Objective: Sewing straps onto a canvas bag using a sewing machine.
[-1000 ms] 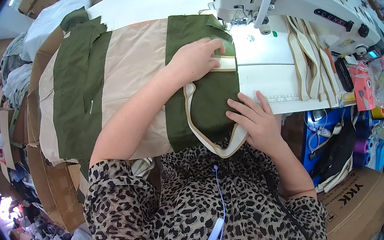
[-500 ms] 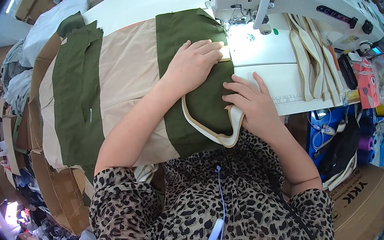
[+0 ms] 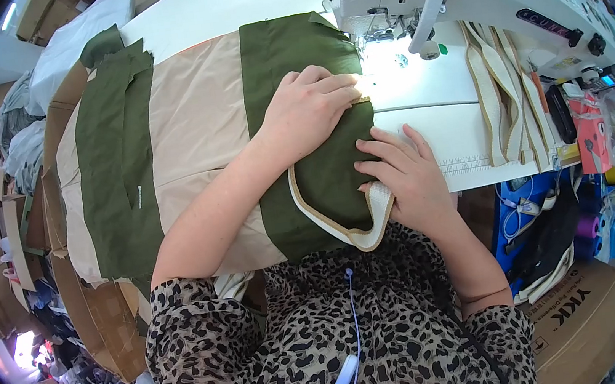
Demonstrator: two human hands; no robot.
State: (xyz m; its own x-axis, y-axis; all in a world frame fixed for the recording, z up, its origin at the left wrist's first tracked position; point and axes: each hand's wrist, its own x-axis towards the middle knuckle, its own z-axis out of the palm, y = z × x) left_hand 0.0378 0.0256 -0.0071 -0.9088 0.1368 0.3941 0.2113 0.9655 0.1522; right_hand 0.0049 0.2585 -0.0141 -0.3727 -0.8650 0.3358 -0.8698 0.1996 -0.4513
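Observation:
My left hand [image 3: 309, 111] has bent fingers close together, pressing a cream webbing strap with tan edges [image 3: 361, 99] onto the dark-green band of a striped green-and-beige fabric [image 3: 196, 106], just left of the lit sewing machine needle area [image 3: 390, 37]. The fingertips partly hide the strap's end. Its slack loops down toward me across the fabric to my right hand [image 3: 401, 169], whose fingers are spread over the fabric's right edge, with part of the strap beneath them.
Several loose straps [image 3: 496, 100] lie right of the needle on the white table [image 3: 431, 138], beside a black object [image 3: 561, 115] and pink package [image 3: 591, 134]. Cardboard [image 3: 89, 318] and bundled cloth stand at left. Below the table at right are a blue container and a carton [image 3: 581, 327].
My right hand has moved up along the fabric's edge. My left hand and the fabric have shifted slightly left, and the strap's end is now more covered by my left fingers.

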